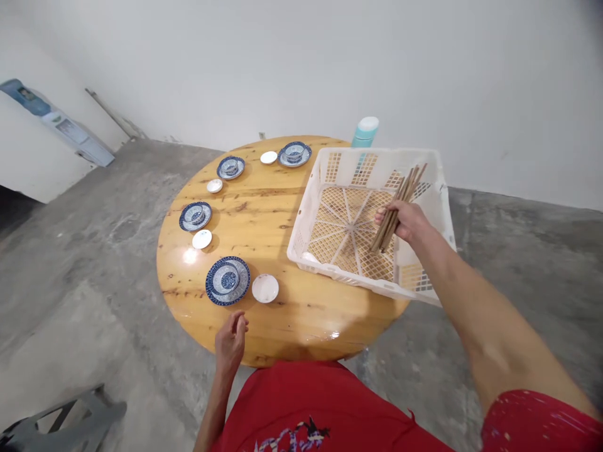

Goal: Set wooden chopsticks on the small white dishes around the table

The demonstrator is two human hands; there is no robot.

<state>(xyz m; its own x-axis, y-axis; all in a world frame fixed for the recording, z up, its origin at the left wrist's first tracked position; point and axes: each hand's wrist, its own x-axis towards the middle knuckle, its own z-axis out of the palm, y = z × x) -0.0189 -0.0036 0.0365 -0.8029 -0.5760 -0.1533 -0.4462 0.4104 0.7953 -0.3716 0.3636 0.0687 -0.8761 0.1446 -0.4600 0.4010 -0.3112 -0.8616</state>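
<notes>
Head-camera view looks down on a round, glossy, light wooden table [277, 226] at the centre of the frame, standing on a grey concrete floor. At centre right, the right hand [406, 221] is closed around a bundle of brown wooden chopsticks [398, 206], held slanting above the white perforated plastic crate [438, 188] that sits on the right part of the table and overhangs its edge. The chopstick tips point toward the upper right. At lower centre, the left hand [230, 342] hangs at the near table edge with fingers loosely curled, holding nothing. Just above it lies a blue-and-white patterned plate with a bowl on it [227, 280], and beside that a small white saucer [265, 288]. Three more such plate-and-bowl sets, each with a white saucer near it, curve round the left and far edge of the table. A pale turquoise bottle with a white cap [365, 132] stands behind the crate.
</notes>
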